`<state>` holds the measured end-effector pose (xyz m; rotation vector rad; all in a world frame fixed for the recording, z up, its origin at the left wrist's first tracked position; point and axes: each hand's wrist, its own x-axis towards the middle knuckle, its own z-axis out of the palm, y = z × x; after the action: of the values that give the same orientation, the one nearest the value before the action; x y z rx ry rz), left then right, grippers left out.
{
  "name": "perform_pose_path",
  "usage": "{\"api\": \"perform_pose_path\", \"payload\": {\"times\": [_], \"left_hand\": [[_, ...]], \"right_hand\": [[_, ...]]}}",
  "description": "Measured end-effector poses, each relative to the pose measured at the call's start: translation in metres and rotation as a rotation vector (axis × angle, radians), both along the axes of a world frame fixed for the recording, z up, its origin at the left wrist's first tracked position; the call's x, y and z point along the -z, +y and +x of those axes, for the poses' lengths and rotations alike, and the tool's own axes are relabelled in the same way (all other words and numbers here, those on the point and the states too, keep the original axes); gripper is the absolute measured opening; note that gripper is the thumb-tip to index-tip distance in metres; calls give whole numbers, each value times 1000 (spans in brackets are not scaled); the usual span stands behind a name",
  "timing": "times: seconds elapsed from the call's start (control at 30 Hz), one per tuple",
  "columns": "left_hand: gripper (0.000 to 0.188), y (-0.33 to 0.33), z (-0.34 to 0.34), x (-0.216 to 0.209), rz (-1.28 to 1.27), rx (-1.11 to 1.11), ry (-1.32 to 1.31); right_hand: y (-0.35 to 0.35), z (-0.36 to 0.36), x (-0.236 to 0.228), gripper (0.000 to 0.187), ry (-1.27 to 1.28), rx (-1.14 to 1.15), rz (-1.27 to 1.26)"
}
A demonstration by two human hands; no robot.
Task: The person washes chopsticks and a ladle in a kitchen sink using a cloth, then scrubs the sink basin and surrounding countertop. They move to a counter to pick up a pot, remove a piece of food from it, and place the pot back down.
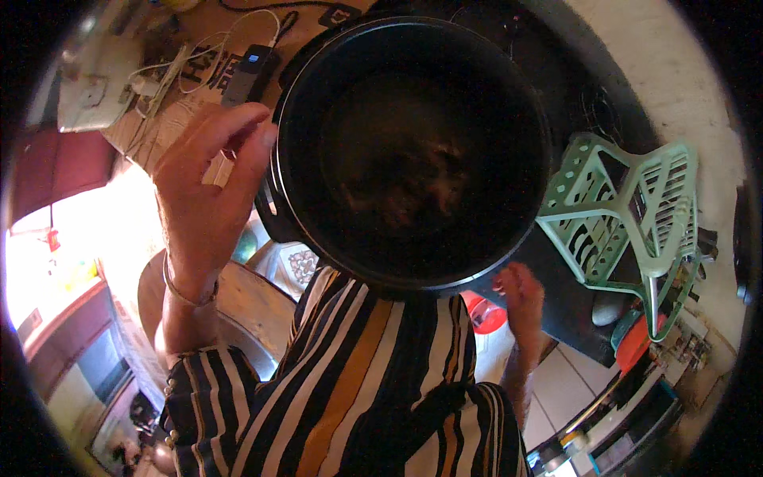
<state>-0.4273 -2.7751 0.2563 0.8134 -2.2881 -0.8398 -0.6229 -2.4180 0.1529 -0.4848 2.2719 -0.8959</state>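
Observation:
A large dark round pot (342, 238) stands in front of my body, its pale rim running all round. Inside, at the bottom, lie brownish pieces (437, 179), too dim to name. My left hand (211, 179) hovers at the pot's left rim, above a black side handle (276, 222). Its thumb and fingertips come together in a pinch, and whatever may be between them is hidden. Low beside the pot's near right edge is my right hand (520, 294), fingers curled and partly blurred. Whether it touches the pot I cannot tell.
At the right a pale green slotted plastic rack (628, 207) stands on the dark surface. A black device (250, 75) with a lit screen and white cables lies on the cardboard at the upper left. A red round container (485, 312) shows below the pot.

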Motion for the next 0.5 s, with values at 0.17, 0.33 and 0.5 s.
{"api": "perform_pose_path", "payload": {"times": [0.17, 0.33, 0.5], "left_hand": [[27, -27, -10, 3, 98, 55, -226], [35, -45, -25, 14, 211, 124, -170], [38, -56, -34, 9, 351, 195, -170]], "right_hand": [[-92, 2, -63, 14, 52, 300, -264], [-122, 7, -82, 13, 100, 325, -234], [-141, 4, -106, 18, 38, 256, -21]]}}
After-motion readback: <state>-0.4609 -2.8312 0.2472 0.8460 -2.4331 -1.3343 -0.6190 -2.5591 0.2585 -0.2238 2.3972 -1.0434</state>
